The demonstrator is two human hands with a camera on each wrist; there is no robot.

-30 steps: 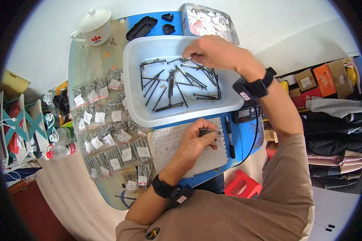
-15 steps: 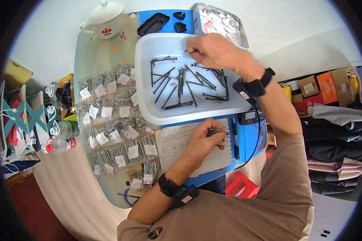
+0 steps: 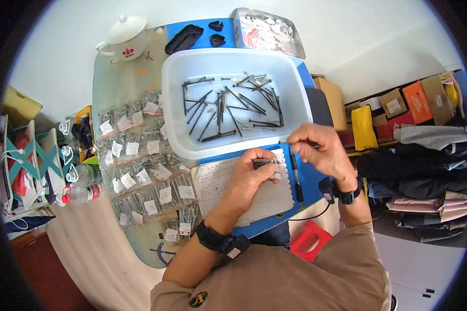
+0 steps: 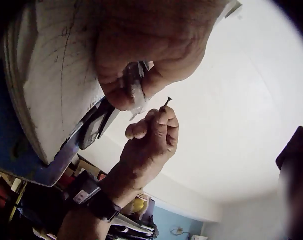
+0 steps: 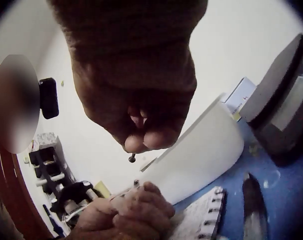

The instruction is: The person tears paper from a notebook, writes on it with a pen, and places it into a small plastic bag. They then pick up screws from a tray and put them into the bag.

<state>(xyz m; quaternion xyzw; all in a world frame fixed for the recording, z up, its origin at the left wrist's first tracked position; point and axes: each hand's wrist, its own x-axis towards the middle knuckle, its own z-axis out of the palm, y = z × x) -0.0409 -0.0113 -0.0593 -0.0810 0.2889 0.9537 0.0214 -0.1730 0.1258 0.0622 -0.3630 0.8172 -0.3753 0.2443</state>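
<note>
My right hand (image 3: 321, 147) is just outside the tub's near right corner. Between thumb and fingertip it pinches a small dark screw (image 4: 167, 102), its flared head sticking out, also visible in the right wrist view. Close on its left, my left hand (image 3: 249, 176) is over an open notebook (image 3: 213, 194) and grips a small clear plastic bag (image 4: 138, 97) with dark pieces in it; the fingers hide much of the bag. Many long dark screws (image 3: 220, 111) and a few paler ones lie scattered in the white plastic tub (image 3: 179, 140).
Rows of labelled bags of screws (image 3: 150, 147) cover the table's left side. A pen (image 3: 295, 173) lies right of the notebook. Behind the tub stand a tin of paper scraps (image 3: 270, 33), black plastic pieces (image 3: 184, 39) and a lidded mug (image 3: 124, 41).
My right hand has left the far right part of the tub and come toward me, close to the left hand. The left hand stays over the notebook, still holding the bag.
</note>
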